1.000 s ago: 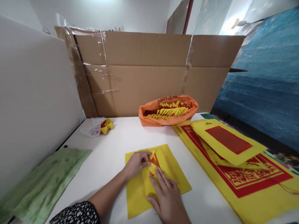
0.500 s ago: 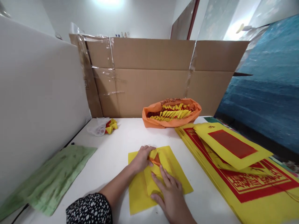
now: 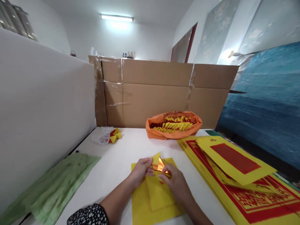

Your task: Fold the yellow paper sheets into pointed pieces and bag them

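Note:
My left hand [image 3: 141, 170] pinches the left edge of a partly folded yellow paper [image 3: 155, 160], whose pointed top stands up. A shiny orange-gold patch [image 3: 161, 165] shows on it between my hands. On the right side, my right hand [image 3: 172, 178] grips a folded edge of the same paper between thumb and fingers. Beneath both hands lie flat yellow sheets [image 3: 142, 212] on the white table. Some of the fold is hidden behind my fingers.
An orange bag [image 3: 159, 135] full of folded yellow-and-red pieces stands at the back. A stack of yellow-and-red printed papers [image 3: 234, 200] lies right. To the left are a green cloth [image 3: 63, 181] and a clear plastic bag [image 3: 102, 137] beside folded pieces [image 3: 115, 135]. Cardboard [image 3: 154, 100] walls the back.
The paper was pressed low on the sheets and is now lifted, its point upright. My right hand went from spread fingers to a pinch. The camera has tilted up.

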Demonstrator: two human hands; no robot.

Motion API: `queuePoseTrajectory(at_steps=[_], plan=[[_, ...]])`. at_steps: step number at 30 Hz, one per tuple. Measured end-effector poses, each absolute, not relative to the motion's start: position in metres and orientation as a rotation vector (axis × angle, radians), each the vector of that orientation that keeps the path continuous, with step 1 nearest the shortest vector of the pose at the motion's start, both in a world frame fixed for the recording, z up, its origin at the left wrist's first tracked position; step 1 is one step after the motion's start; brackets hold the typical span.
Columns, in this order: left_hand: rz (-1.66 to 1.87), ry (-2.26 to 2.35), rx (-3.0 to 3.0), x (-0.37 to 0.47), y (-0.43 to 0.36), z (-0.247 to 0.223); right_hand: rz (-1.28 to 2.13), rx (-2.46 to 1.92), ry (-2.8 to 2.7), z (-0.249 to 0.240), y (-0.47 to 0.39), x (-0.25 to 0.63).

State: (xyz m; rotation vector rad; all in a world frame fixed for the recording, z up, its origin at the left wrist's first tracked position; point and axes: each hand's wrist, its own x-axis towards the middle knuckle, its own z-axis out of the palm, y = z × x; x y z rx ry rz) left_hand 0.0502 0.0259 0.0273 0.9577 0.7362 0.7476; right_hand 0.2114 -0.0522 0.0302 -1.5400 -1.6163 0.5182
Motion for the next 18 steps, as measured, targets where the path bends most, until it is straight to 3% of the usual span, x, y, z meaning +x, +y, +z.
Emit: queuePoseTrajectory(at_steps=[8,18], plan=[[0.716,0.753,0.672,0.051,0.025,0.032,0.459,-1.611,-1.379,0.020,-0.048,0.213],[0.715,0.594,1.021,0.053,0.019,0.026,0.637,-1.386,-1.502,0.032,-0.045,0.222]])
